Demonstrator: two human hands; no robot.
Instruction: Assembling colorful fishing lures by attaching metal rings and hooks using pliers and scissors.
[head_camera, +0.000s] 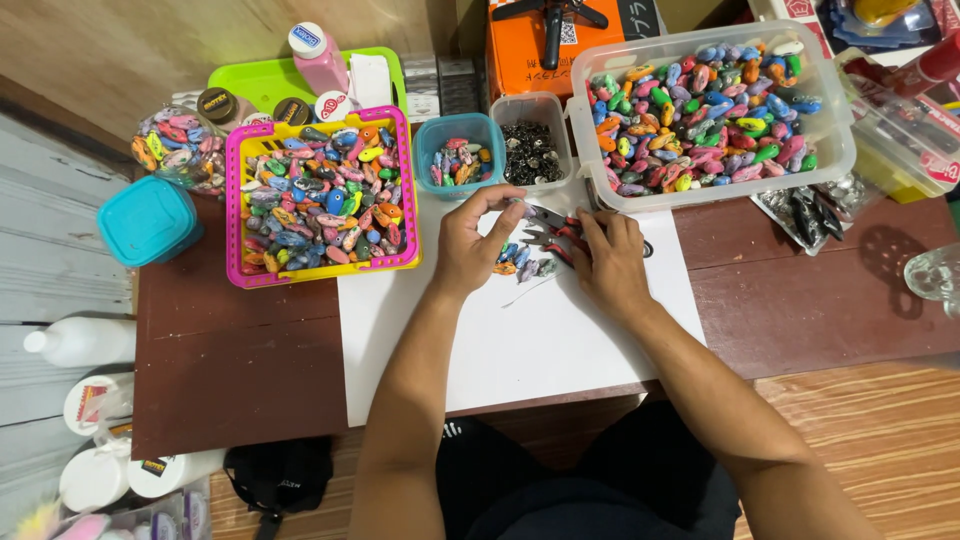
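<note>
At frame centre, the right hand (612, 258) grips red-handled pliers (556, 232); the left hand (470, 243) pinches something too small to tell above a small bead pile (520, 262). The clear bin (712, 190) and pink basket (322, 262) crowd the white sheet (520, 340), open toward the tabletop's (230, 370) near edge.

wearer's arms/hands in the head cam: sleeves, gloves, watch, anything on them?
Both forearms are bare right down to the frame's lower edge, with no sleeve cuffs in sight. The left hand and right hand are ungloved. No watch, bracelet or wristband shows on either wrist, and no ring can be made out, though the fingers are small at this size. Dark clothing shows only at the lap below the table edge.
</note>
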